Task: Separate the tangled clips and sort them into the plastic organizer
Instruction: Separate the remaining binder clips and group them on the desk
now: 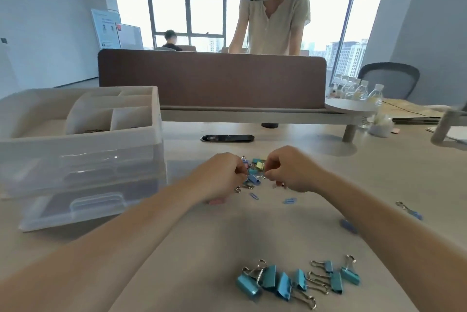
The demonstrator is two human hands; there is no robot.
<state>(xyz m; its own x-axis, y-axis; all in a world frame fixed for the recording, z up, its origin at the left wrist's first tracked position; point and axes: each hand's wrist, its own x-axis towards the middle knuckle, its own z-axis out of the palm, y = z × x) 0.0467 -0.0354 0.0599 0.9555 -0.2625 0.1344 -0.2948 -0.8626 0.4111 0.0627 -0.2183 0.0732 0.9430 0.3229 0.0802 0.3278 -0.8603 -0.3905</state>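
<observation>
— While the counter [202, 236] carries everything, which step would you say is in hand?

— Separating, I'd judge, not sorting yet. The plastic organizer [80, 155] stands along the counter's left edge, well apart from both hands, and I cannot tell what its top compartments hold.

— And the hands?

— The left hand [219, 178] and right hand [288, 172] meet at the counter's middle. Both have their fingers curled in a pinch on opposite sides of the tangled clips [255, 172]. Which single clip each one grips is too small to make out.

— What lies nearer the front edge?

— A row of blue binder clips [295, 280], side by side and some touching. They look already freed, though not yet boxed. A few loose paper clips [253, 196] lie just in front of the tangle, and a pink clip [216, 201] sits under the left wrist.

— So what does the next move call for?

— Probably a small twist or pull in opposite directions to slip one wire handle out of another, with the clump held steady. After that, a long carry leftward to the organizer.
</observation>
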